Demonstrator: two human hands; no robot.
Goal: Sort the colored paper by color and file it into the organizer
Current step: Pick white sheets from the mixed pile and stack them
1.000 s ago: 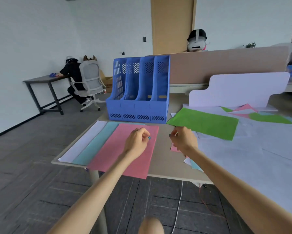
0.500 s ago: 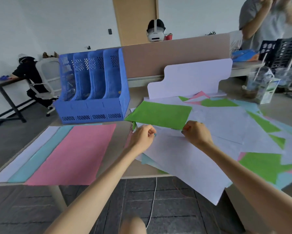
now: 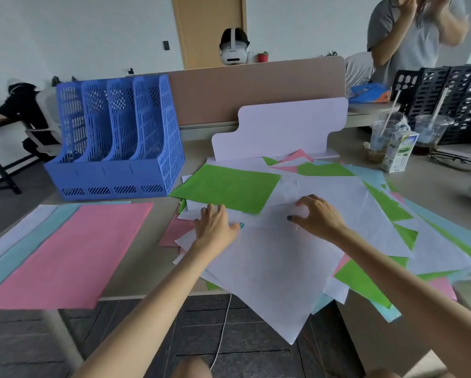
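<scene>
At nine o'clock from the hands, the sorted pink sheet (image 3: 73, 249) lies flat on the table (image 3: 147, 268), with a teal sheet (image 3: 19, 257) and a white one showing from under its left edge. The blue organizer (image 3: 114, 148) stands upright at ten o'clock, and no paper shows in its slots. These sheets are probably very light, limp and slick on one another, so one is best slid free by a bare edge or corner, then lifted with two hands to stop it sagging or creasing. The left hand (image 3: 215, 227) lies flat and relaxed on the near-left part of the loose pile (image 3: 430, 241), fingers straight and pointing to twelve o'clock, thumb spread towards three o'clock; it grips nothing. Just beyond its fingertips lies the green sheet (image 3: 228, 186). The large white sheet (image 3: 267, 268) on top overhangs the table at six o'clock. The right hand (image 3: 318, 216) arches over this sheet's far edge, fingers curved with tips down on the paper, thumb wide towards nine o'clock, and nothing is pinched that I can see.
</scene>
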